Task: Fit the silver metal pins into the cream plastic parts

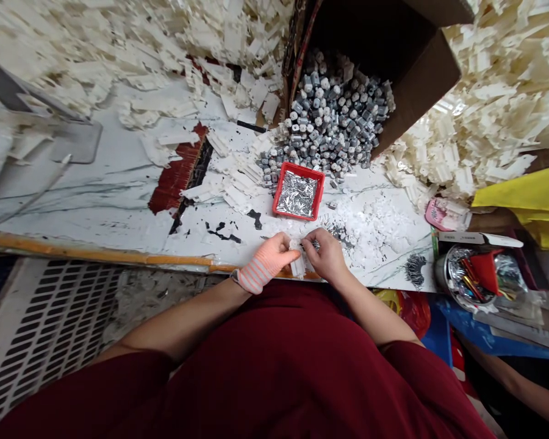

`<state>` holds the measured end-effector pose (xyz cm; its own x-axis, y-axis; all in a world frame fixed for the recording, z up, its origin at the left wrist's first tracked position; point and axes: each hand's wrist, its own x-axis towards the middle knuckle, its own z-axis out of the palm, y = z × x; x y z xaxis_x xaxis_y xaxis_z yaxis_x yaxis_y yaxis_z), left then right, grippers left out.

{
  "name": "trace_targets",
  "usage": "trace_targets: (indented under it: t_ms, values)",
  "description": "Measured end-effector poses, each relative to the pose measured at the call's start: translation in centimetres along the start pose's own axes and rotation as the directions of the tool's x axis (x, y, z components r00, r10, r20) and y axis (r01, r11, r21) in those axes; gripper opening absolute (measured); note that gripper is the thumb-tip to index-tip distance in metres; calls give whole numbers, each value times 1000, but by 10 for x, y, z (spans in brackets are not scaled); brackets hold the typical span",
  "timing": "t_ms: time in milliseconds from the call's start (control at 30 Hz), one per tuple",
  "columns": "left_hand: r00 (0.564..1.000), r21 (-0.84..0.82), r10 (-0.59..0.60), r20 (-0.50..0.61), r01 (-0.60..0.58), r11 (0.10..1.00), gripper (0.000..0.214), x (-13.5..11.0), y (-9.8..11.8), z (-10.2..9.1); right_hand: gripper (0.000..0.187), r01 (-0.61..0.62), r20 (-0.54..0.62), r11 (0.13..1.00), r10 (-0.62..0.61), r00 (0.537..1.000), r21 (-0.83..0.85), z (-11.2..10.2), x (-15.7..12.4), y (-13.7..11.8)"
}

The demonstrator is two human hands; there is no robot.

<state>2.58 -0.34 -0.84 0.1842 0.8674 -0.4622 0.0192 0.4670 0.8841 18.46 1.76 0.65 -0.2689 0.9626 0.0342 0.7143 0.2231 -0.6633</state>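
Two hands at the worktop's (384, 271) front edge, a white plastic piece (297, 267) between them.
The gloved left hand (266, 261) pinches the piece between thumb and fingers, its thumb lying across the upper part; the lower end sticks out below the thumb, over the front edge. The bare right hand's (324, 255) fingers are bent close by the piece's upper right side; I cannot tell whether they grip anything. Just beyond sits a red tray (321, 190) of metal pins (296, 194), then a heap of small grey parts (336, 125) spilling from a cardboard box (421, 91) toward the back edge.
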Motion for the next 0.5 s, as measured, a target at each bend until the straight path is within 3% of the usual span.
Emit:
trace_targets:
  t_ms: [200, 333, 400, 500]
  values:
    - [995, 162, 92, -31, -86, 983, 20, -3, 0, -2, 14, -163, 150, 977, 142, 978, 139, 0, -1, -1]
    - [999, 74, 49, 13, -50, 996, 21, -3, -1, -7, 25, -320, 363, 850, 166, 917, 419, -8, 5, 19]
    - [999, -56, -13, 44, 15, 998, 21, 0, -4, -9, 26, -309, 287, 866, 203, 936, 393, -11, 9, 32]
    - [996, -174, -76, 48, 83, 981, 23, 4, -8, -12, 16, -175, 97, 981, 166, 981, 87, -6, 12, 44]
